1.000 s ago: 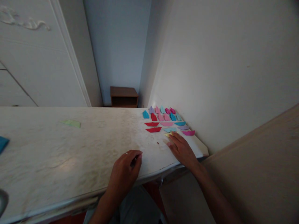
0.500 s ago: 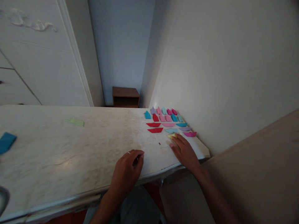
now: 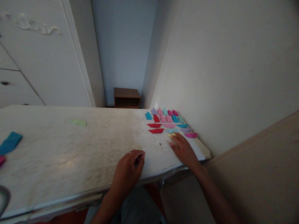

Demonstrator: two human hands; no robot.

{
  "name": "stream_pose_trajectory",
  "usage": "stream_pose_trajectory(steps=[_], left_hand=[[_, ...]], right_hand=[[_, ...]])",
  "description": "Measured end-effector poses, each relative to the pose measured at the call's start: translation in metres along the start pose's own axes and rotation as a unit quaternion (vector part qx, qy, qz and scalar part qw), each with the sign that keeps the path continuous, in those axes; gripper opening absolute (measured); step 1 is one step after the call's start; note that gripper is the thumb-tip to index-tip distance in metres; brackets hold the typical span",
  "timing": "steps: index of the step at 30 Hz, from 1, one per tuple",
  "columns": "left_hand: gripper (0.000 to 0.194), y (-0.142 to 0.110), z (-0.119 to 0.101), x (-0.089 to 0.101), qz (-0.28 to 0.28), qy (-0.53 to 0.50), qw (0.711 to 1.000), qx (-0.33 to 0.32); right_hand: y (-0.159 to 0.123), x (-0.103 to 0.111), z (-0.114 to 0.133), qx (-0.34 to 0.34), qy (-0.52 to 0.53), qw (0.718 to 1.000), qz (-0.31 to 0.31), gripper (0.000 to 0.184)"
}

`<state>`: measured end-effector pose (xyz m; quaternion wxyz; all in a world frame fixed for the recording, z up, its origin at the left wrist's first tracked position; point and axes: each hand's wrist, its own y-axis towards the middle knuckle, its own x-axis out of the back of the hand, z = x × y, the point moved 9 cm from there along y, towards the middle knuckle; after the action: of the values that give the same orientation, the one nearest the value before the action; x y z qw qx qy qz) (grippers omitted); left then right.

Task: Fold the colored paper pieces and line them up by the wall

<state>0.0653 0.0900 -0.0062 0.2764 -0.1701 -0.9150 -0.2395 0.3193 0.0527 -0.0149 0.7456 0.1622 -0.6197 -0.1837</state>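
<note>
My right hand [image 3: 183, 149] lies flat on the white tabletop [image 3: 70, 149], fingers stretched out, its fingertips on a yellow folded paper boat [image 3: 171, 135]. Beyond it lie rows of folded paper boats [image 3: 168, 119] in red, pink, blue and purple, near the wall. My left hand [image 3: 129, 169] rests near the table's front edge with its fingers curled in; a ring shows on one finger. What the curled fingers hold, if anything, is hidden.
A green folded paper [image 3: 78, 122] lies at the middle left of the table. A blue paper [image 3: 10, 142] and a pink scrap [image 3: 2, 160] sit at the left edge. A brown wooden cabinet [image 3: 126, 98] stands behind the table, with white cupboard doors [image 3: 42, 62] to the left.
The view has swung a little to the left, so more of the blue paper shows. Both hands stay where they were on the table.
</note>
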Motion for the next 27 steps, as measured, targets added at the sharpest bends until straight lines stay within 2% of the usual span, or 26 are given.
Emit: stream_pose_trajectory(steps=[9, 13, 16, 22, 25, 27], left_hand=[[0.020, 0.000, -0.002, 0.001, -0.004, 0.001, 1.000, -0.009], [0.021, 0.000, -0.004, 0.002, -0.009, 0.002, 1.000, -0.015], [0.022, 0.001, -0.006, 0.004, -0.005, -0.009, 1.000, -0.012], [0.021, 0.002, 0.001, 0.016, 0.003, -0.109, 0.994, 0.033], [0.020, -0.002, 0.015, 0.035, 0.006, -0.131, 0.989, 0.066], [0.020, -0.006, 0.031, 0.057, -0.012, -0.127, 0.988, 0.088]], right_hand=[[-0.004, 0.002, -0.001, -0.010, 0.005, 1.000, -0.001, 0.049], [-0.004, 0.009, 0.011, -0.010, 0.029, 0.999, -0.021, 0.047], [-0.001, 0.011, 0.036, -0.005, 0.063, 0.998, -0.027, 0.046], [0.013, -0.002, 0.104, 0.025, 0.182, 0.983, 0.020, 0.042], [0.019, -0.011, 0.123, 0.019, 0.248, 0.968, 0.030, 0.040], [0.021, -0.019, 0.132, 0.012, 0.293, 0.955, 0.048, 0.039]])
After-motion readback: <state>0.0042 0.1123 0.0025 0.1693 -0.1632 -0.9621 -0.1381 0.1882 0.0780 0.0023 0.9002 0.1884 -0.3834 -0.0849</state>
